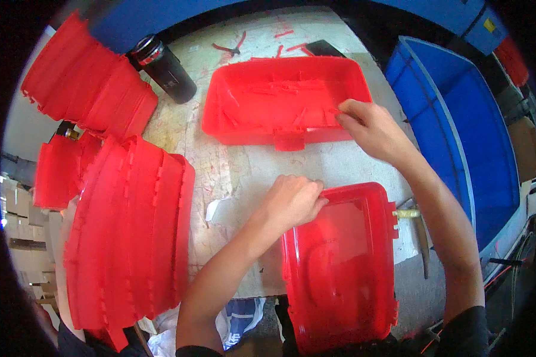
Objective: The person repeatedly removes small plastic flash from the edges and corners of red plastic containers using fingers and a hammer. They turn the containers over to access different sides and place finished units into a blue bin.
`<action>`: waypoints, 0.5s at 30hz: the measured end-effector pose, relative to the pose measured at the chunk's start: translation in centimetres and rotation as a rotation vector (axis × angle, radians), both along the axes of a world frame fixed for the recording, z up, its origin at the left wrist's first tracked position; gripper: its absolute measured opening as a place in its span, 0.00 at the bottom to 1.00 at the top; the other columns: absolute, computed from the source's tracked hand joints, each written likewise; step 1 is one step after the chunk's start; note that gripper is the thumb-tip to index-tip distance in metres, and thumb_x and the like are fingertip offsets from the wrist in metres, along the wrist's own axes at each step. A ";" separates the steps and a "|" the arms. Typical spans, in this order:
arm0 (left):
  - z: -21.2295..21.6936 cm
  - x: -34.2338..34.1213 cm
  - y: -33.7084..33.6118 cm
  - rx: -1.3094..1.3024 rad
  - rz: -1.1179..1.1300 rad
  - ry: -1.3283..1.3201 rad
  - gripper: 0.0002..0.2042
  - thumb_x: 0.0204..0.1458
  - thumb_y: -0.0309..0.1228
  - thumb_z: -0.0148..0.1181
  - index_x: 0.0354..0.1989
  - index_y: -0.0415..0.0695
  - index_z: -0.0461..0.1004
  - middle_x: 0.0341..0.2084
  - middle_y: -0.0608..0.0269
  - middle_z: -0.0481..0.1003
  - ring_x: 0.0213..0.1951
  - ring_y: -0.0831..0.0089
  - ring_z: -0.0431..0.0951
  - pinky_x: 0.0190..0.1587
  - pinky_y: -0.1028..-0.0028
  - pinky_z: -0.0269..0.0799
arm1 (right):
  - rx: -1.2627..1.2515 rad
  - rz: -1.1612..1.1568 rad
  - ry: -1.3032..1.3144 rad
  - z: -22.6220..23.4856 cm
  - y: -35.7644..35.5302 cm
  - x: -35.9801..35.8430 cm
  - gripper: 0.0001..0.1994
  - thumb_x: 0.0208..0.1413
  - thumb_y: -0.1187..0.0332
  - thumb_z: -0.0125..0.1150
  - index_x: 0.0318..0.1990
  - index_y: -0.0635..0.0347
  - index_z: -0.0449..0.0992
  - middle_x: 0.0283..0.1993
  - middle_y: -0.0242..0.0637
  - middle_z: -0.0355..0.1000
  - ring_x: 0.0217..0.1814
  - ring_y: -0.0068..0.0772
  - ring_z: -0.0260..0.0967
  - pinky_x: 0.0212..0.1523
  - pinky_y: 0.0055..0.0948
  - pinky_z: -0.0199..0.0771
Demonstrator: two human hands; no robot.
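Observation:
My left hand [295, 199] is closed at the far left corner of a red plastic lid [345, 256], gripping its rim. The lid is shallow, has small tabs along its edge, and leans at the table's near edge. My right hand [372, 128] is over the near right corner of a red plastic box [286, 135], finger and thumb pinched on a small red plastic scrap [335, 111]. Several thin red scraps [280, 88] lie inside that box.
Stacked red plastic parts [131, 238] stand at the left, with another red stack [92, 77] behind. A black flask [170, 74], pliers [235, 46] and a dark flat object [323, 49] are at the back. A curved tool [423, 244] lies right, beside a blue crate [441, 119].

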State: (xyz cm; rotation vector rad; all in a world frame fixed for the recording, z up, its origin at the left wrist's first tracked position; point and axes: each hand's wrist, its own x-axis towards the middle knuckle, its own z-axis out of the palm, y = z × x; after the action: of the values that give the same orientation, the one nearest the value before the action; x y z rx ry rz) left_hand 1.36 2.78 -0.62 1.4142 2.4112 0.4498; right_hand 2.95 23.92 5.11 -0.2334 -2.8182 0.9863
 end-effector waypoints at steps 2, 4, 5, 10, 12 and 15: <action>-0.1 -0.1 0.1 0.000 0.014 -0.010 0.15 0.54 0.41 0.62 0.29 0.40 0.78 0.26 0.43 0.79 0.34 0.44 0.80 0.40 0.51 0.76 | 0.367 0.156 -0.232 -1.8 1.5 -5.3 0.13 0.62 0.62 0.56 0.43 0.62 0.81 0.39 0.49 0.79 0.44 0.49 0.78 0.44 0.43 0.78; -0.3 -0.2 0.3 -0.001 0.004 -0.004 0.15 0.54 0.42 0.62 0.29 0.40 0.77 0.27 0.44 0.79 0.34 0.45 0.80 0.40 0.51 0.76 | 0.716 0.213 0.003 -4.4 1.2 -9.2 0.13 0.60 0.62 0.57 0.45 0.59 0.81 0.44 0.48 0.79 0.46 0.49 0.78 0.49 0.42 0.78; -0.5 -0.2 0.3 0.020 0.005 0.004 0.15 0.54 0.42 0.62 0.30 0.40 0.77 0.27 0.44 0.79 0.34 0.45 0.80 0.40 0.51 0.76 | 0.622 0.213 0.016 -5.6 0.3 -11.7 0.14 0.60 0.61 0.57 0.45 0.59 0.82 0.45 0.46 0.79 0.47 0.48 0.78 0.50 0.43 0.78; -1.2 -0.6 0.1 0.120 -0.003 0.058 0.16 0.52 0.43 0.63 0.32 0.40 0.77 0.25 0.46 0.79 0.32 0.46 0.80 0.36 0.51 0.76 | 0.616 0.245 0.013 -9.0 -5.0 -19.8 0.13 0.60 0.63 0.56 0.45 0.58 0.82 0.46 0.42 0.80 0.50 0.46 0.78 0.50 0.45 0.79; -1.3 -0.7 0.0 0.070 0.022 0.030 0.17 0.53 0.44 0.63 0.32 0.40 0.76 0.25 0.47 0.79 0.32 0.46 0.80 0.35 0.52 0.76 | 0.620 0.249 -0.121 -9.0 -5.3 -20.5 0.13 0.59 0.64 0.56 0.46 0.58 0.81 0.45 0.42 0.80 0.50 0.45 0.78 0.50 0.44 0.79; -0.6 -1.0 0.1 0.039 0.044 0.008 0.16 0.52 0.42 0.64 0.33 0.39 0.76 0.28 0.46 0.79 0.35 0.47 0.80 0.38 0.53 0.76 | 0.484 0.203 0.135 -6.6 -4.0 -17.7 0.11 0.61 0.64 0.55 0.40 0.61 0.79 0.40 0.42 0.79 0.44 0.41 0.79 0.47 0.41 0.78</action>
State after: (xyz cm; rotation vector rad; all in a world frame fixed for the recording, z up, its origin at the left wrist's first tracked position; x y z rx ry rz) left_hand 0.37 2.89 -1.26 1.3834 2.4571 0.5058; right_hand -14.74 19.94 -1.44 0.1712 -2.8821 0.3058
